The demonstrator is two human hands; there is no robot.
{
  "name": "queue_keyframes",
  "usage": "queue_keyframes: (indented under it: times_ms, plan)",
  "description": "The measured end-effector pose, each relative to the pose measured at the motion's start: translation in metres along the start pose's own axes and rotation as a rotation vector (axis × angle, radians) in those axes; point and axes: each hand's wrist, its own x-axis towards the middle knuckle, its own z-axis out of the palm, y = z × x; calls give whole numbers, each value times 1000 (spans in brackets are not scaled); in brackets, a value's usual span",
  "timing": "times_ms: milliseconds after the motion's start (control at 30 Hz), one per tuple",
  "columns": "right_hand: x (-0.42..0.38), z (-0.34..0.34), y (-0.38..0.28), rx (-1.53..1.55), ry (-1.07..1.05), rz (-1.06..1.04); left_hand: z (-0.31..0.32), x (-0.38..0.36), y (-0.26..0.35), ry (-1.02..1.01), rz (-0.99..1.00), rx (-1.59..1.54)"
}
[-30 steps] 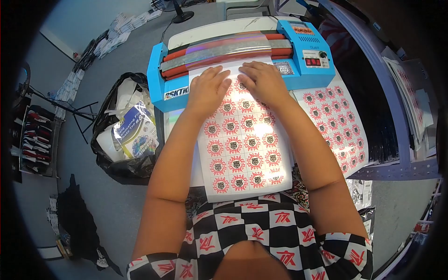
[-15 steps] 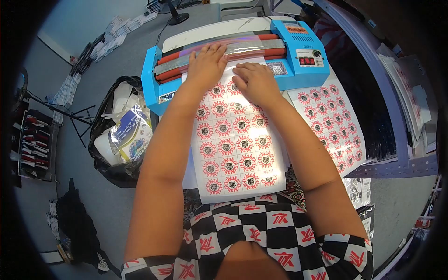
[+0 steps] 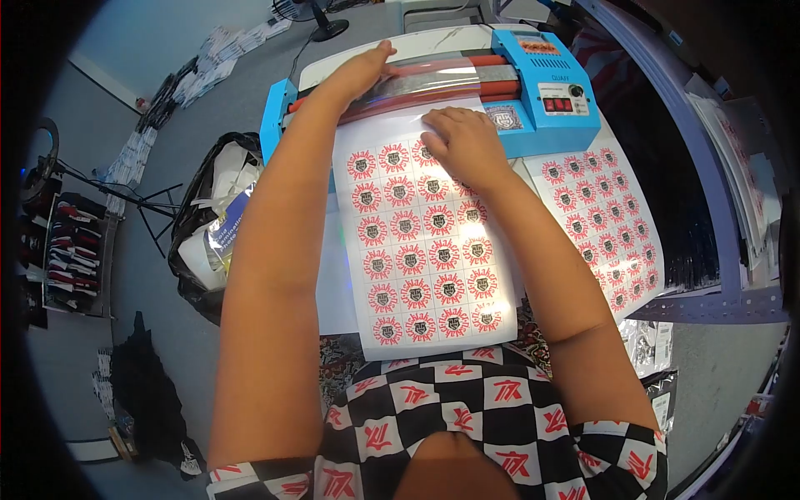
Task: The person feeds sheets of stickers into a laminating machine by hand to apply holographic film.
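A white sheet of red round stickers (image 3: 421,242) lies in front of me, its far edge at the rollers of a blue laminator (image 3: 546,100). My right hand (image 3: 462,142) presses flat on the sheet's top right part, fingers spread. My left hand (image 3: 362,71) reaches over the red rollers and rests on the clear film (image 3: 433,79) at the machine's top. Whether its fingers grip the film cannot be told.
A second sticker sheet (image 3: 604,217) lies to the right of the first. A black rubbish bag (image 3: 212,242) full of paper and film scraps stands on the floor at left. A shelf edge (image 3: 708,192) runs along the right. A fan base (image 3: 327,29) stands behind the laminator.
My left hand has left the sheet and moved forward over the rollers to the film at the laminator's top. My right hand has stayed pressed on the sheet.
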Motion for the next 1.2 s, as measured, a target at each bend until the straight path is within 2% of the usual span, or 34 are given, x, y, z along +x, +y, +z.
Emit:
queue_keyframes:
  times_ms: [100,200,233,300,367,433,533,667,1067,1167,1200]
  plan:
    - [0,2,1,-15,3,2,-6,-3,9,162,-33,-231]
    - [2,1,-1,-58,3,-1,-23,22,-15,503,320,-48]
    - [2,2,0,-57,-8,-6,-23,14,-7,563,387,-104]
    - [4,2,2,-55,-23,-18,-13,-20,6,333,469,-87]
    - [3,2,2,-73,-13,-18,28,-54,2,98,470,91]
    - [3,3,2,-74,-15,-21,57,-77,1,-45,426,76]
    - [3,3,3,-64,-20,-28,65,-80,-6,104,387,48]
    - [1,4,4,-57,-8,-42,57,-87,-21,220,395,331]
    - [4,3,7,-3,-18,-30,35,-114,-44,339,177,416]
    - [4,3,8,5,-14,-37,25,-124,-55,401,54,604]
    - [4,4,8,6,-7,-37,22,-126,-66,449,74,572]
